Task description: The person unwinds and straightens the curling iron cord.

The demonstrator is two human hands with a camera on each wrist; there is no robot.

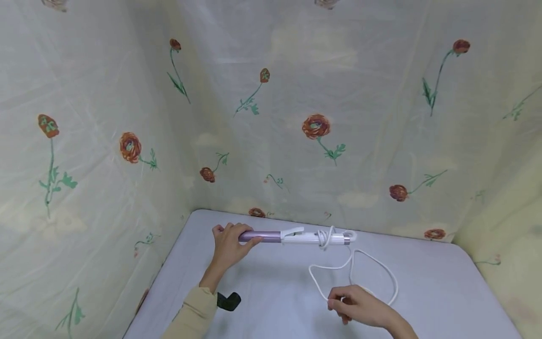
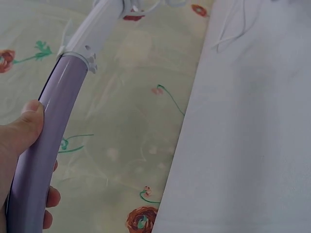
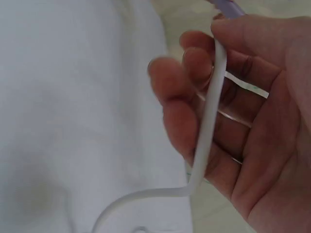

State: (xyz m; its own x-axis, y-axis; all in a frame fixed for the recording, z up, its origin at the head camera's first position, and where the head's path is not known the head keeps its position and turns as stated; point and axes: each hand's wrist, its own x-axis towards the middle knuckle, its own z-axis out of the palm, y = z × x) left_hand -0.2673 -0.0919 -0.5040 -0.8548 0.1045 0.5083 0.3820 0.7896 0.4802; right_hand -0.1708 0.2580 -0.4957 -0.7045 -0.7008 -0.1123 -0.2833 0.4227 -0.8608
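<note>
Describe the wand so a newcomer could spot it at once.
Start with the pale table, toward whose far edge the left hand grips one end of the wand. It is purple at the gripped end and white beyond, where a cord wraps round it. Its purple sets it apart from the white cord.

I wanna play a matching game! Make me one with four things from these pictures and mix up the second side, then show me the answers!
Things:
1. left hand
2. right hand
3. cord
4. flowered cloth

What fits:
A. pinches something thin and white
B. has orange-red blooms and green stems
C. grips the purple part of the hair iron
D. is partly wound round the hair iron

Right pairs: 1-C, 2-A, 3-D, 4-B
</note>
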